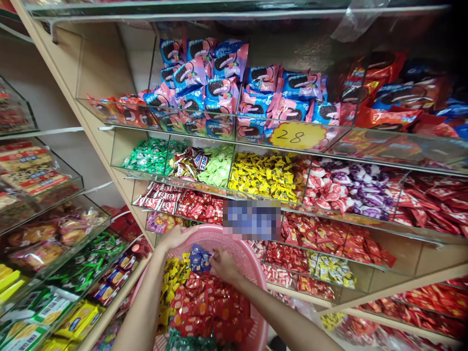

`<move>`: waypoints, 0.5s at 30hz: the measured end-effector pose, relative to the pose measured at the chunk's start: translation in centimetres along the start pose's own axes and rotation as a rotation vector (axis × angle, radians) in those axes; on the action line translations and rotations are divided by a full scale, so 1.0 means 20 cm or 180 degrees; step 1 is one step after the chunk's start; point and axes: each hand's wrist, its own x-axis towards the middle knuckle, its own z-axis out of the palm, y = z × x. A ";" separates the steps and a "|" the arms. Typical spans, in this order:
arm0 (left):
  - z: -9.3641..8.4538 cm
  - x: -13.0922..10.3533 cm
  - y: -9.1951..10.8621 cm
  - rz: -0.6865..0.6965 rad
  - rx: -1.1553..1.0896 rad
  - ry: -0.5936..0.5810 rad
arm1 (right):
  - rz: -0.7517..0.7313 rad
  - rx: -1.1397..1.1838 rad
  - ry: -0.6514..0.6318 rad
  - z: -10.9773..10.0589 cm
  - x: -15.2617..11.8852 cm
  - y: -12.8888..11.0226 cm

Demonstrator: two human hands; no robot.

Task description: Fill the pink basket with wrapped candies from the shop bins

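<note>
The blue-wrapped sweets (pixel 200 258) are held within the pink basket (pixel 258 261), toward its far side, bordered by yellow packets (pixel 174 275) on the left and by red packets (pixel 204 304) on the near side. They are found immediately left of the right hand's (pixel 223 265) fingertips, so the right hand is the nearer one; no single long axis can be made out in the small cluster. The right hand's fingers are curled, but whether a sweet is pinched cannot be told. The left hand (pixel 176 239) is laid at the basket's far-left rim; its finger closure cannot be told either.
</note>
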 end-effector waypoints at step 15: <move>0.01 0.03 0.04 -0.0038 0.0041 -0.0096 | -0.0849 -0.1904 0.1337 -0.58 0.20 -0.07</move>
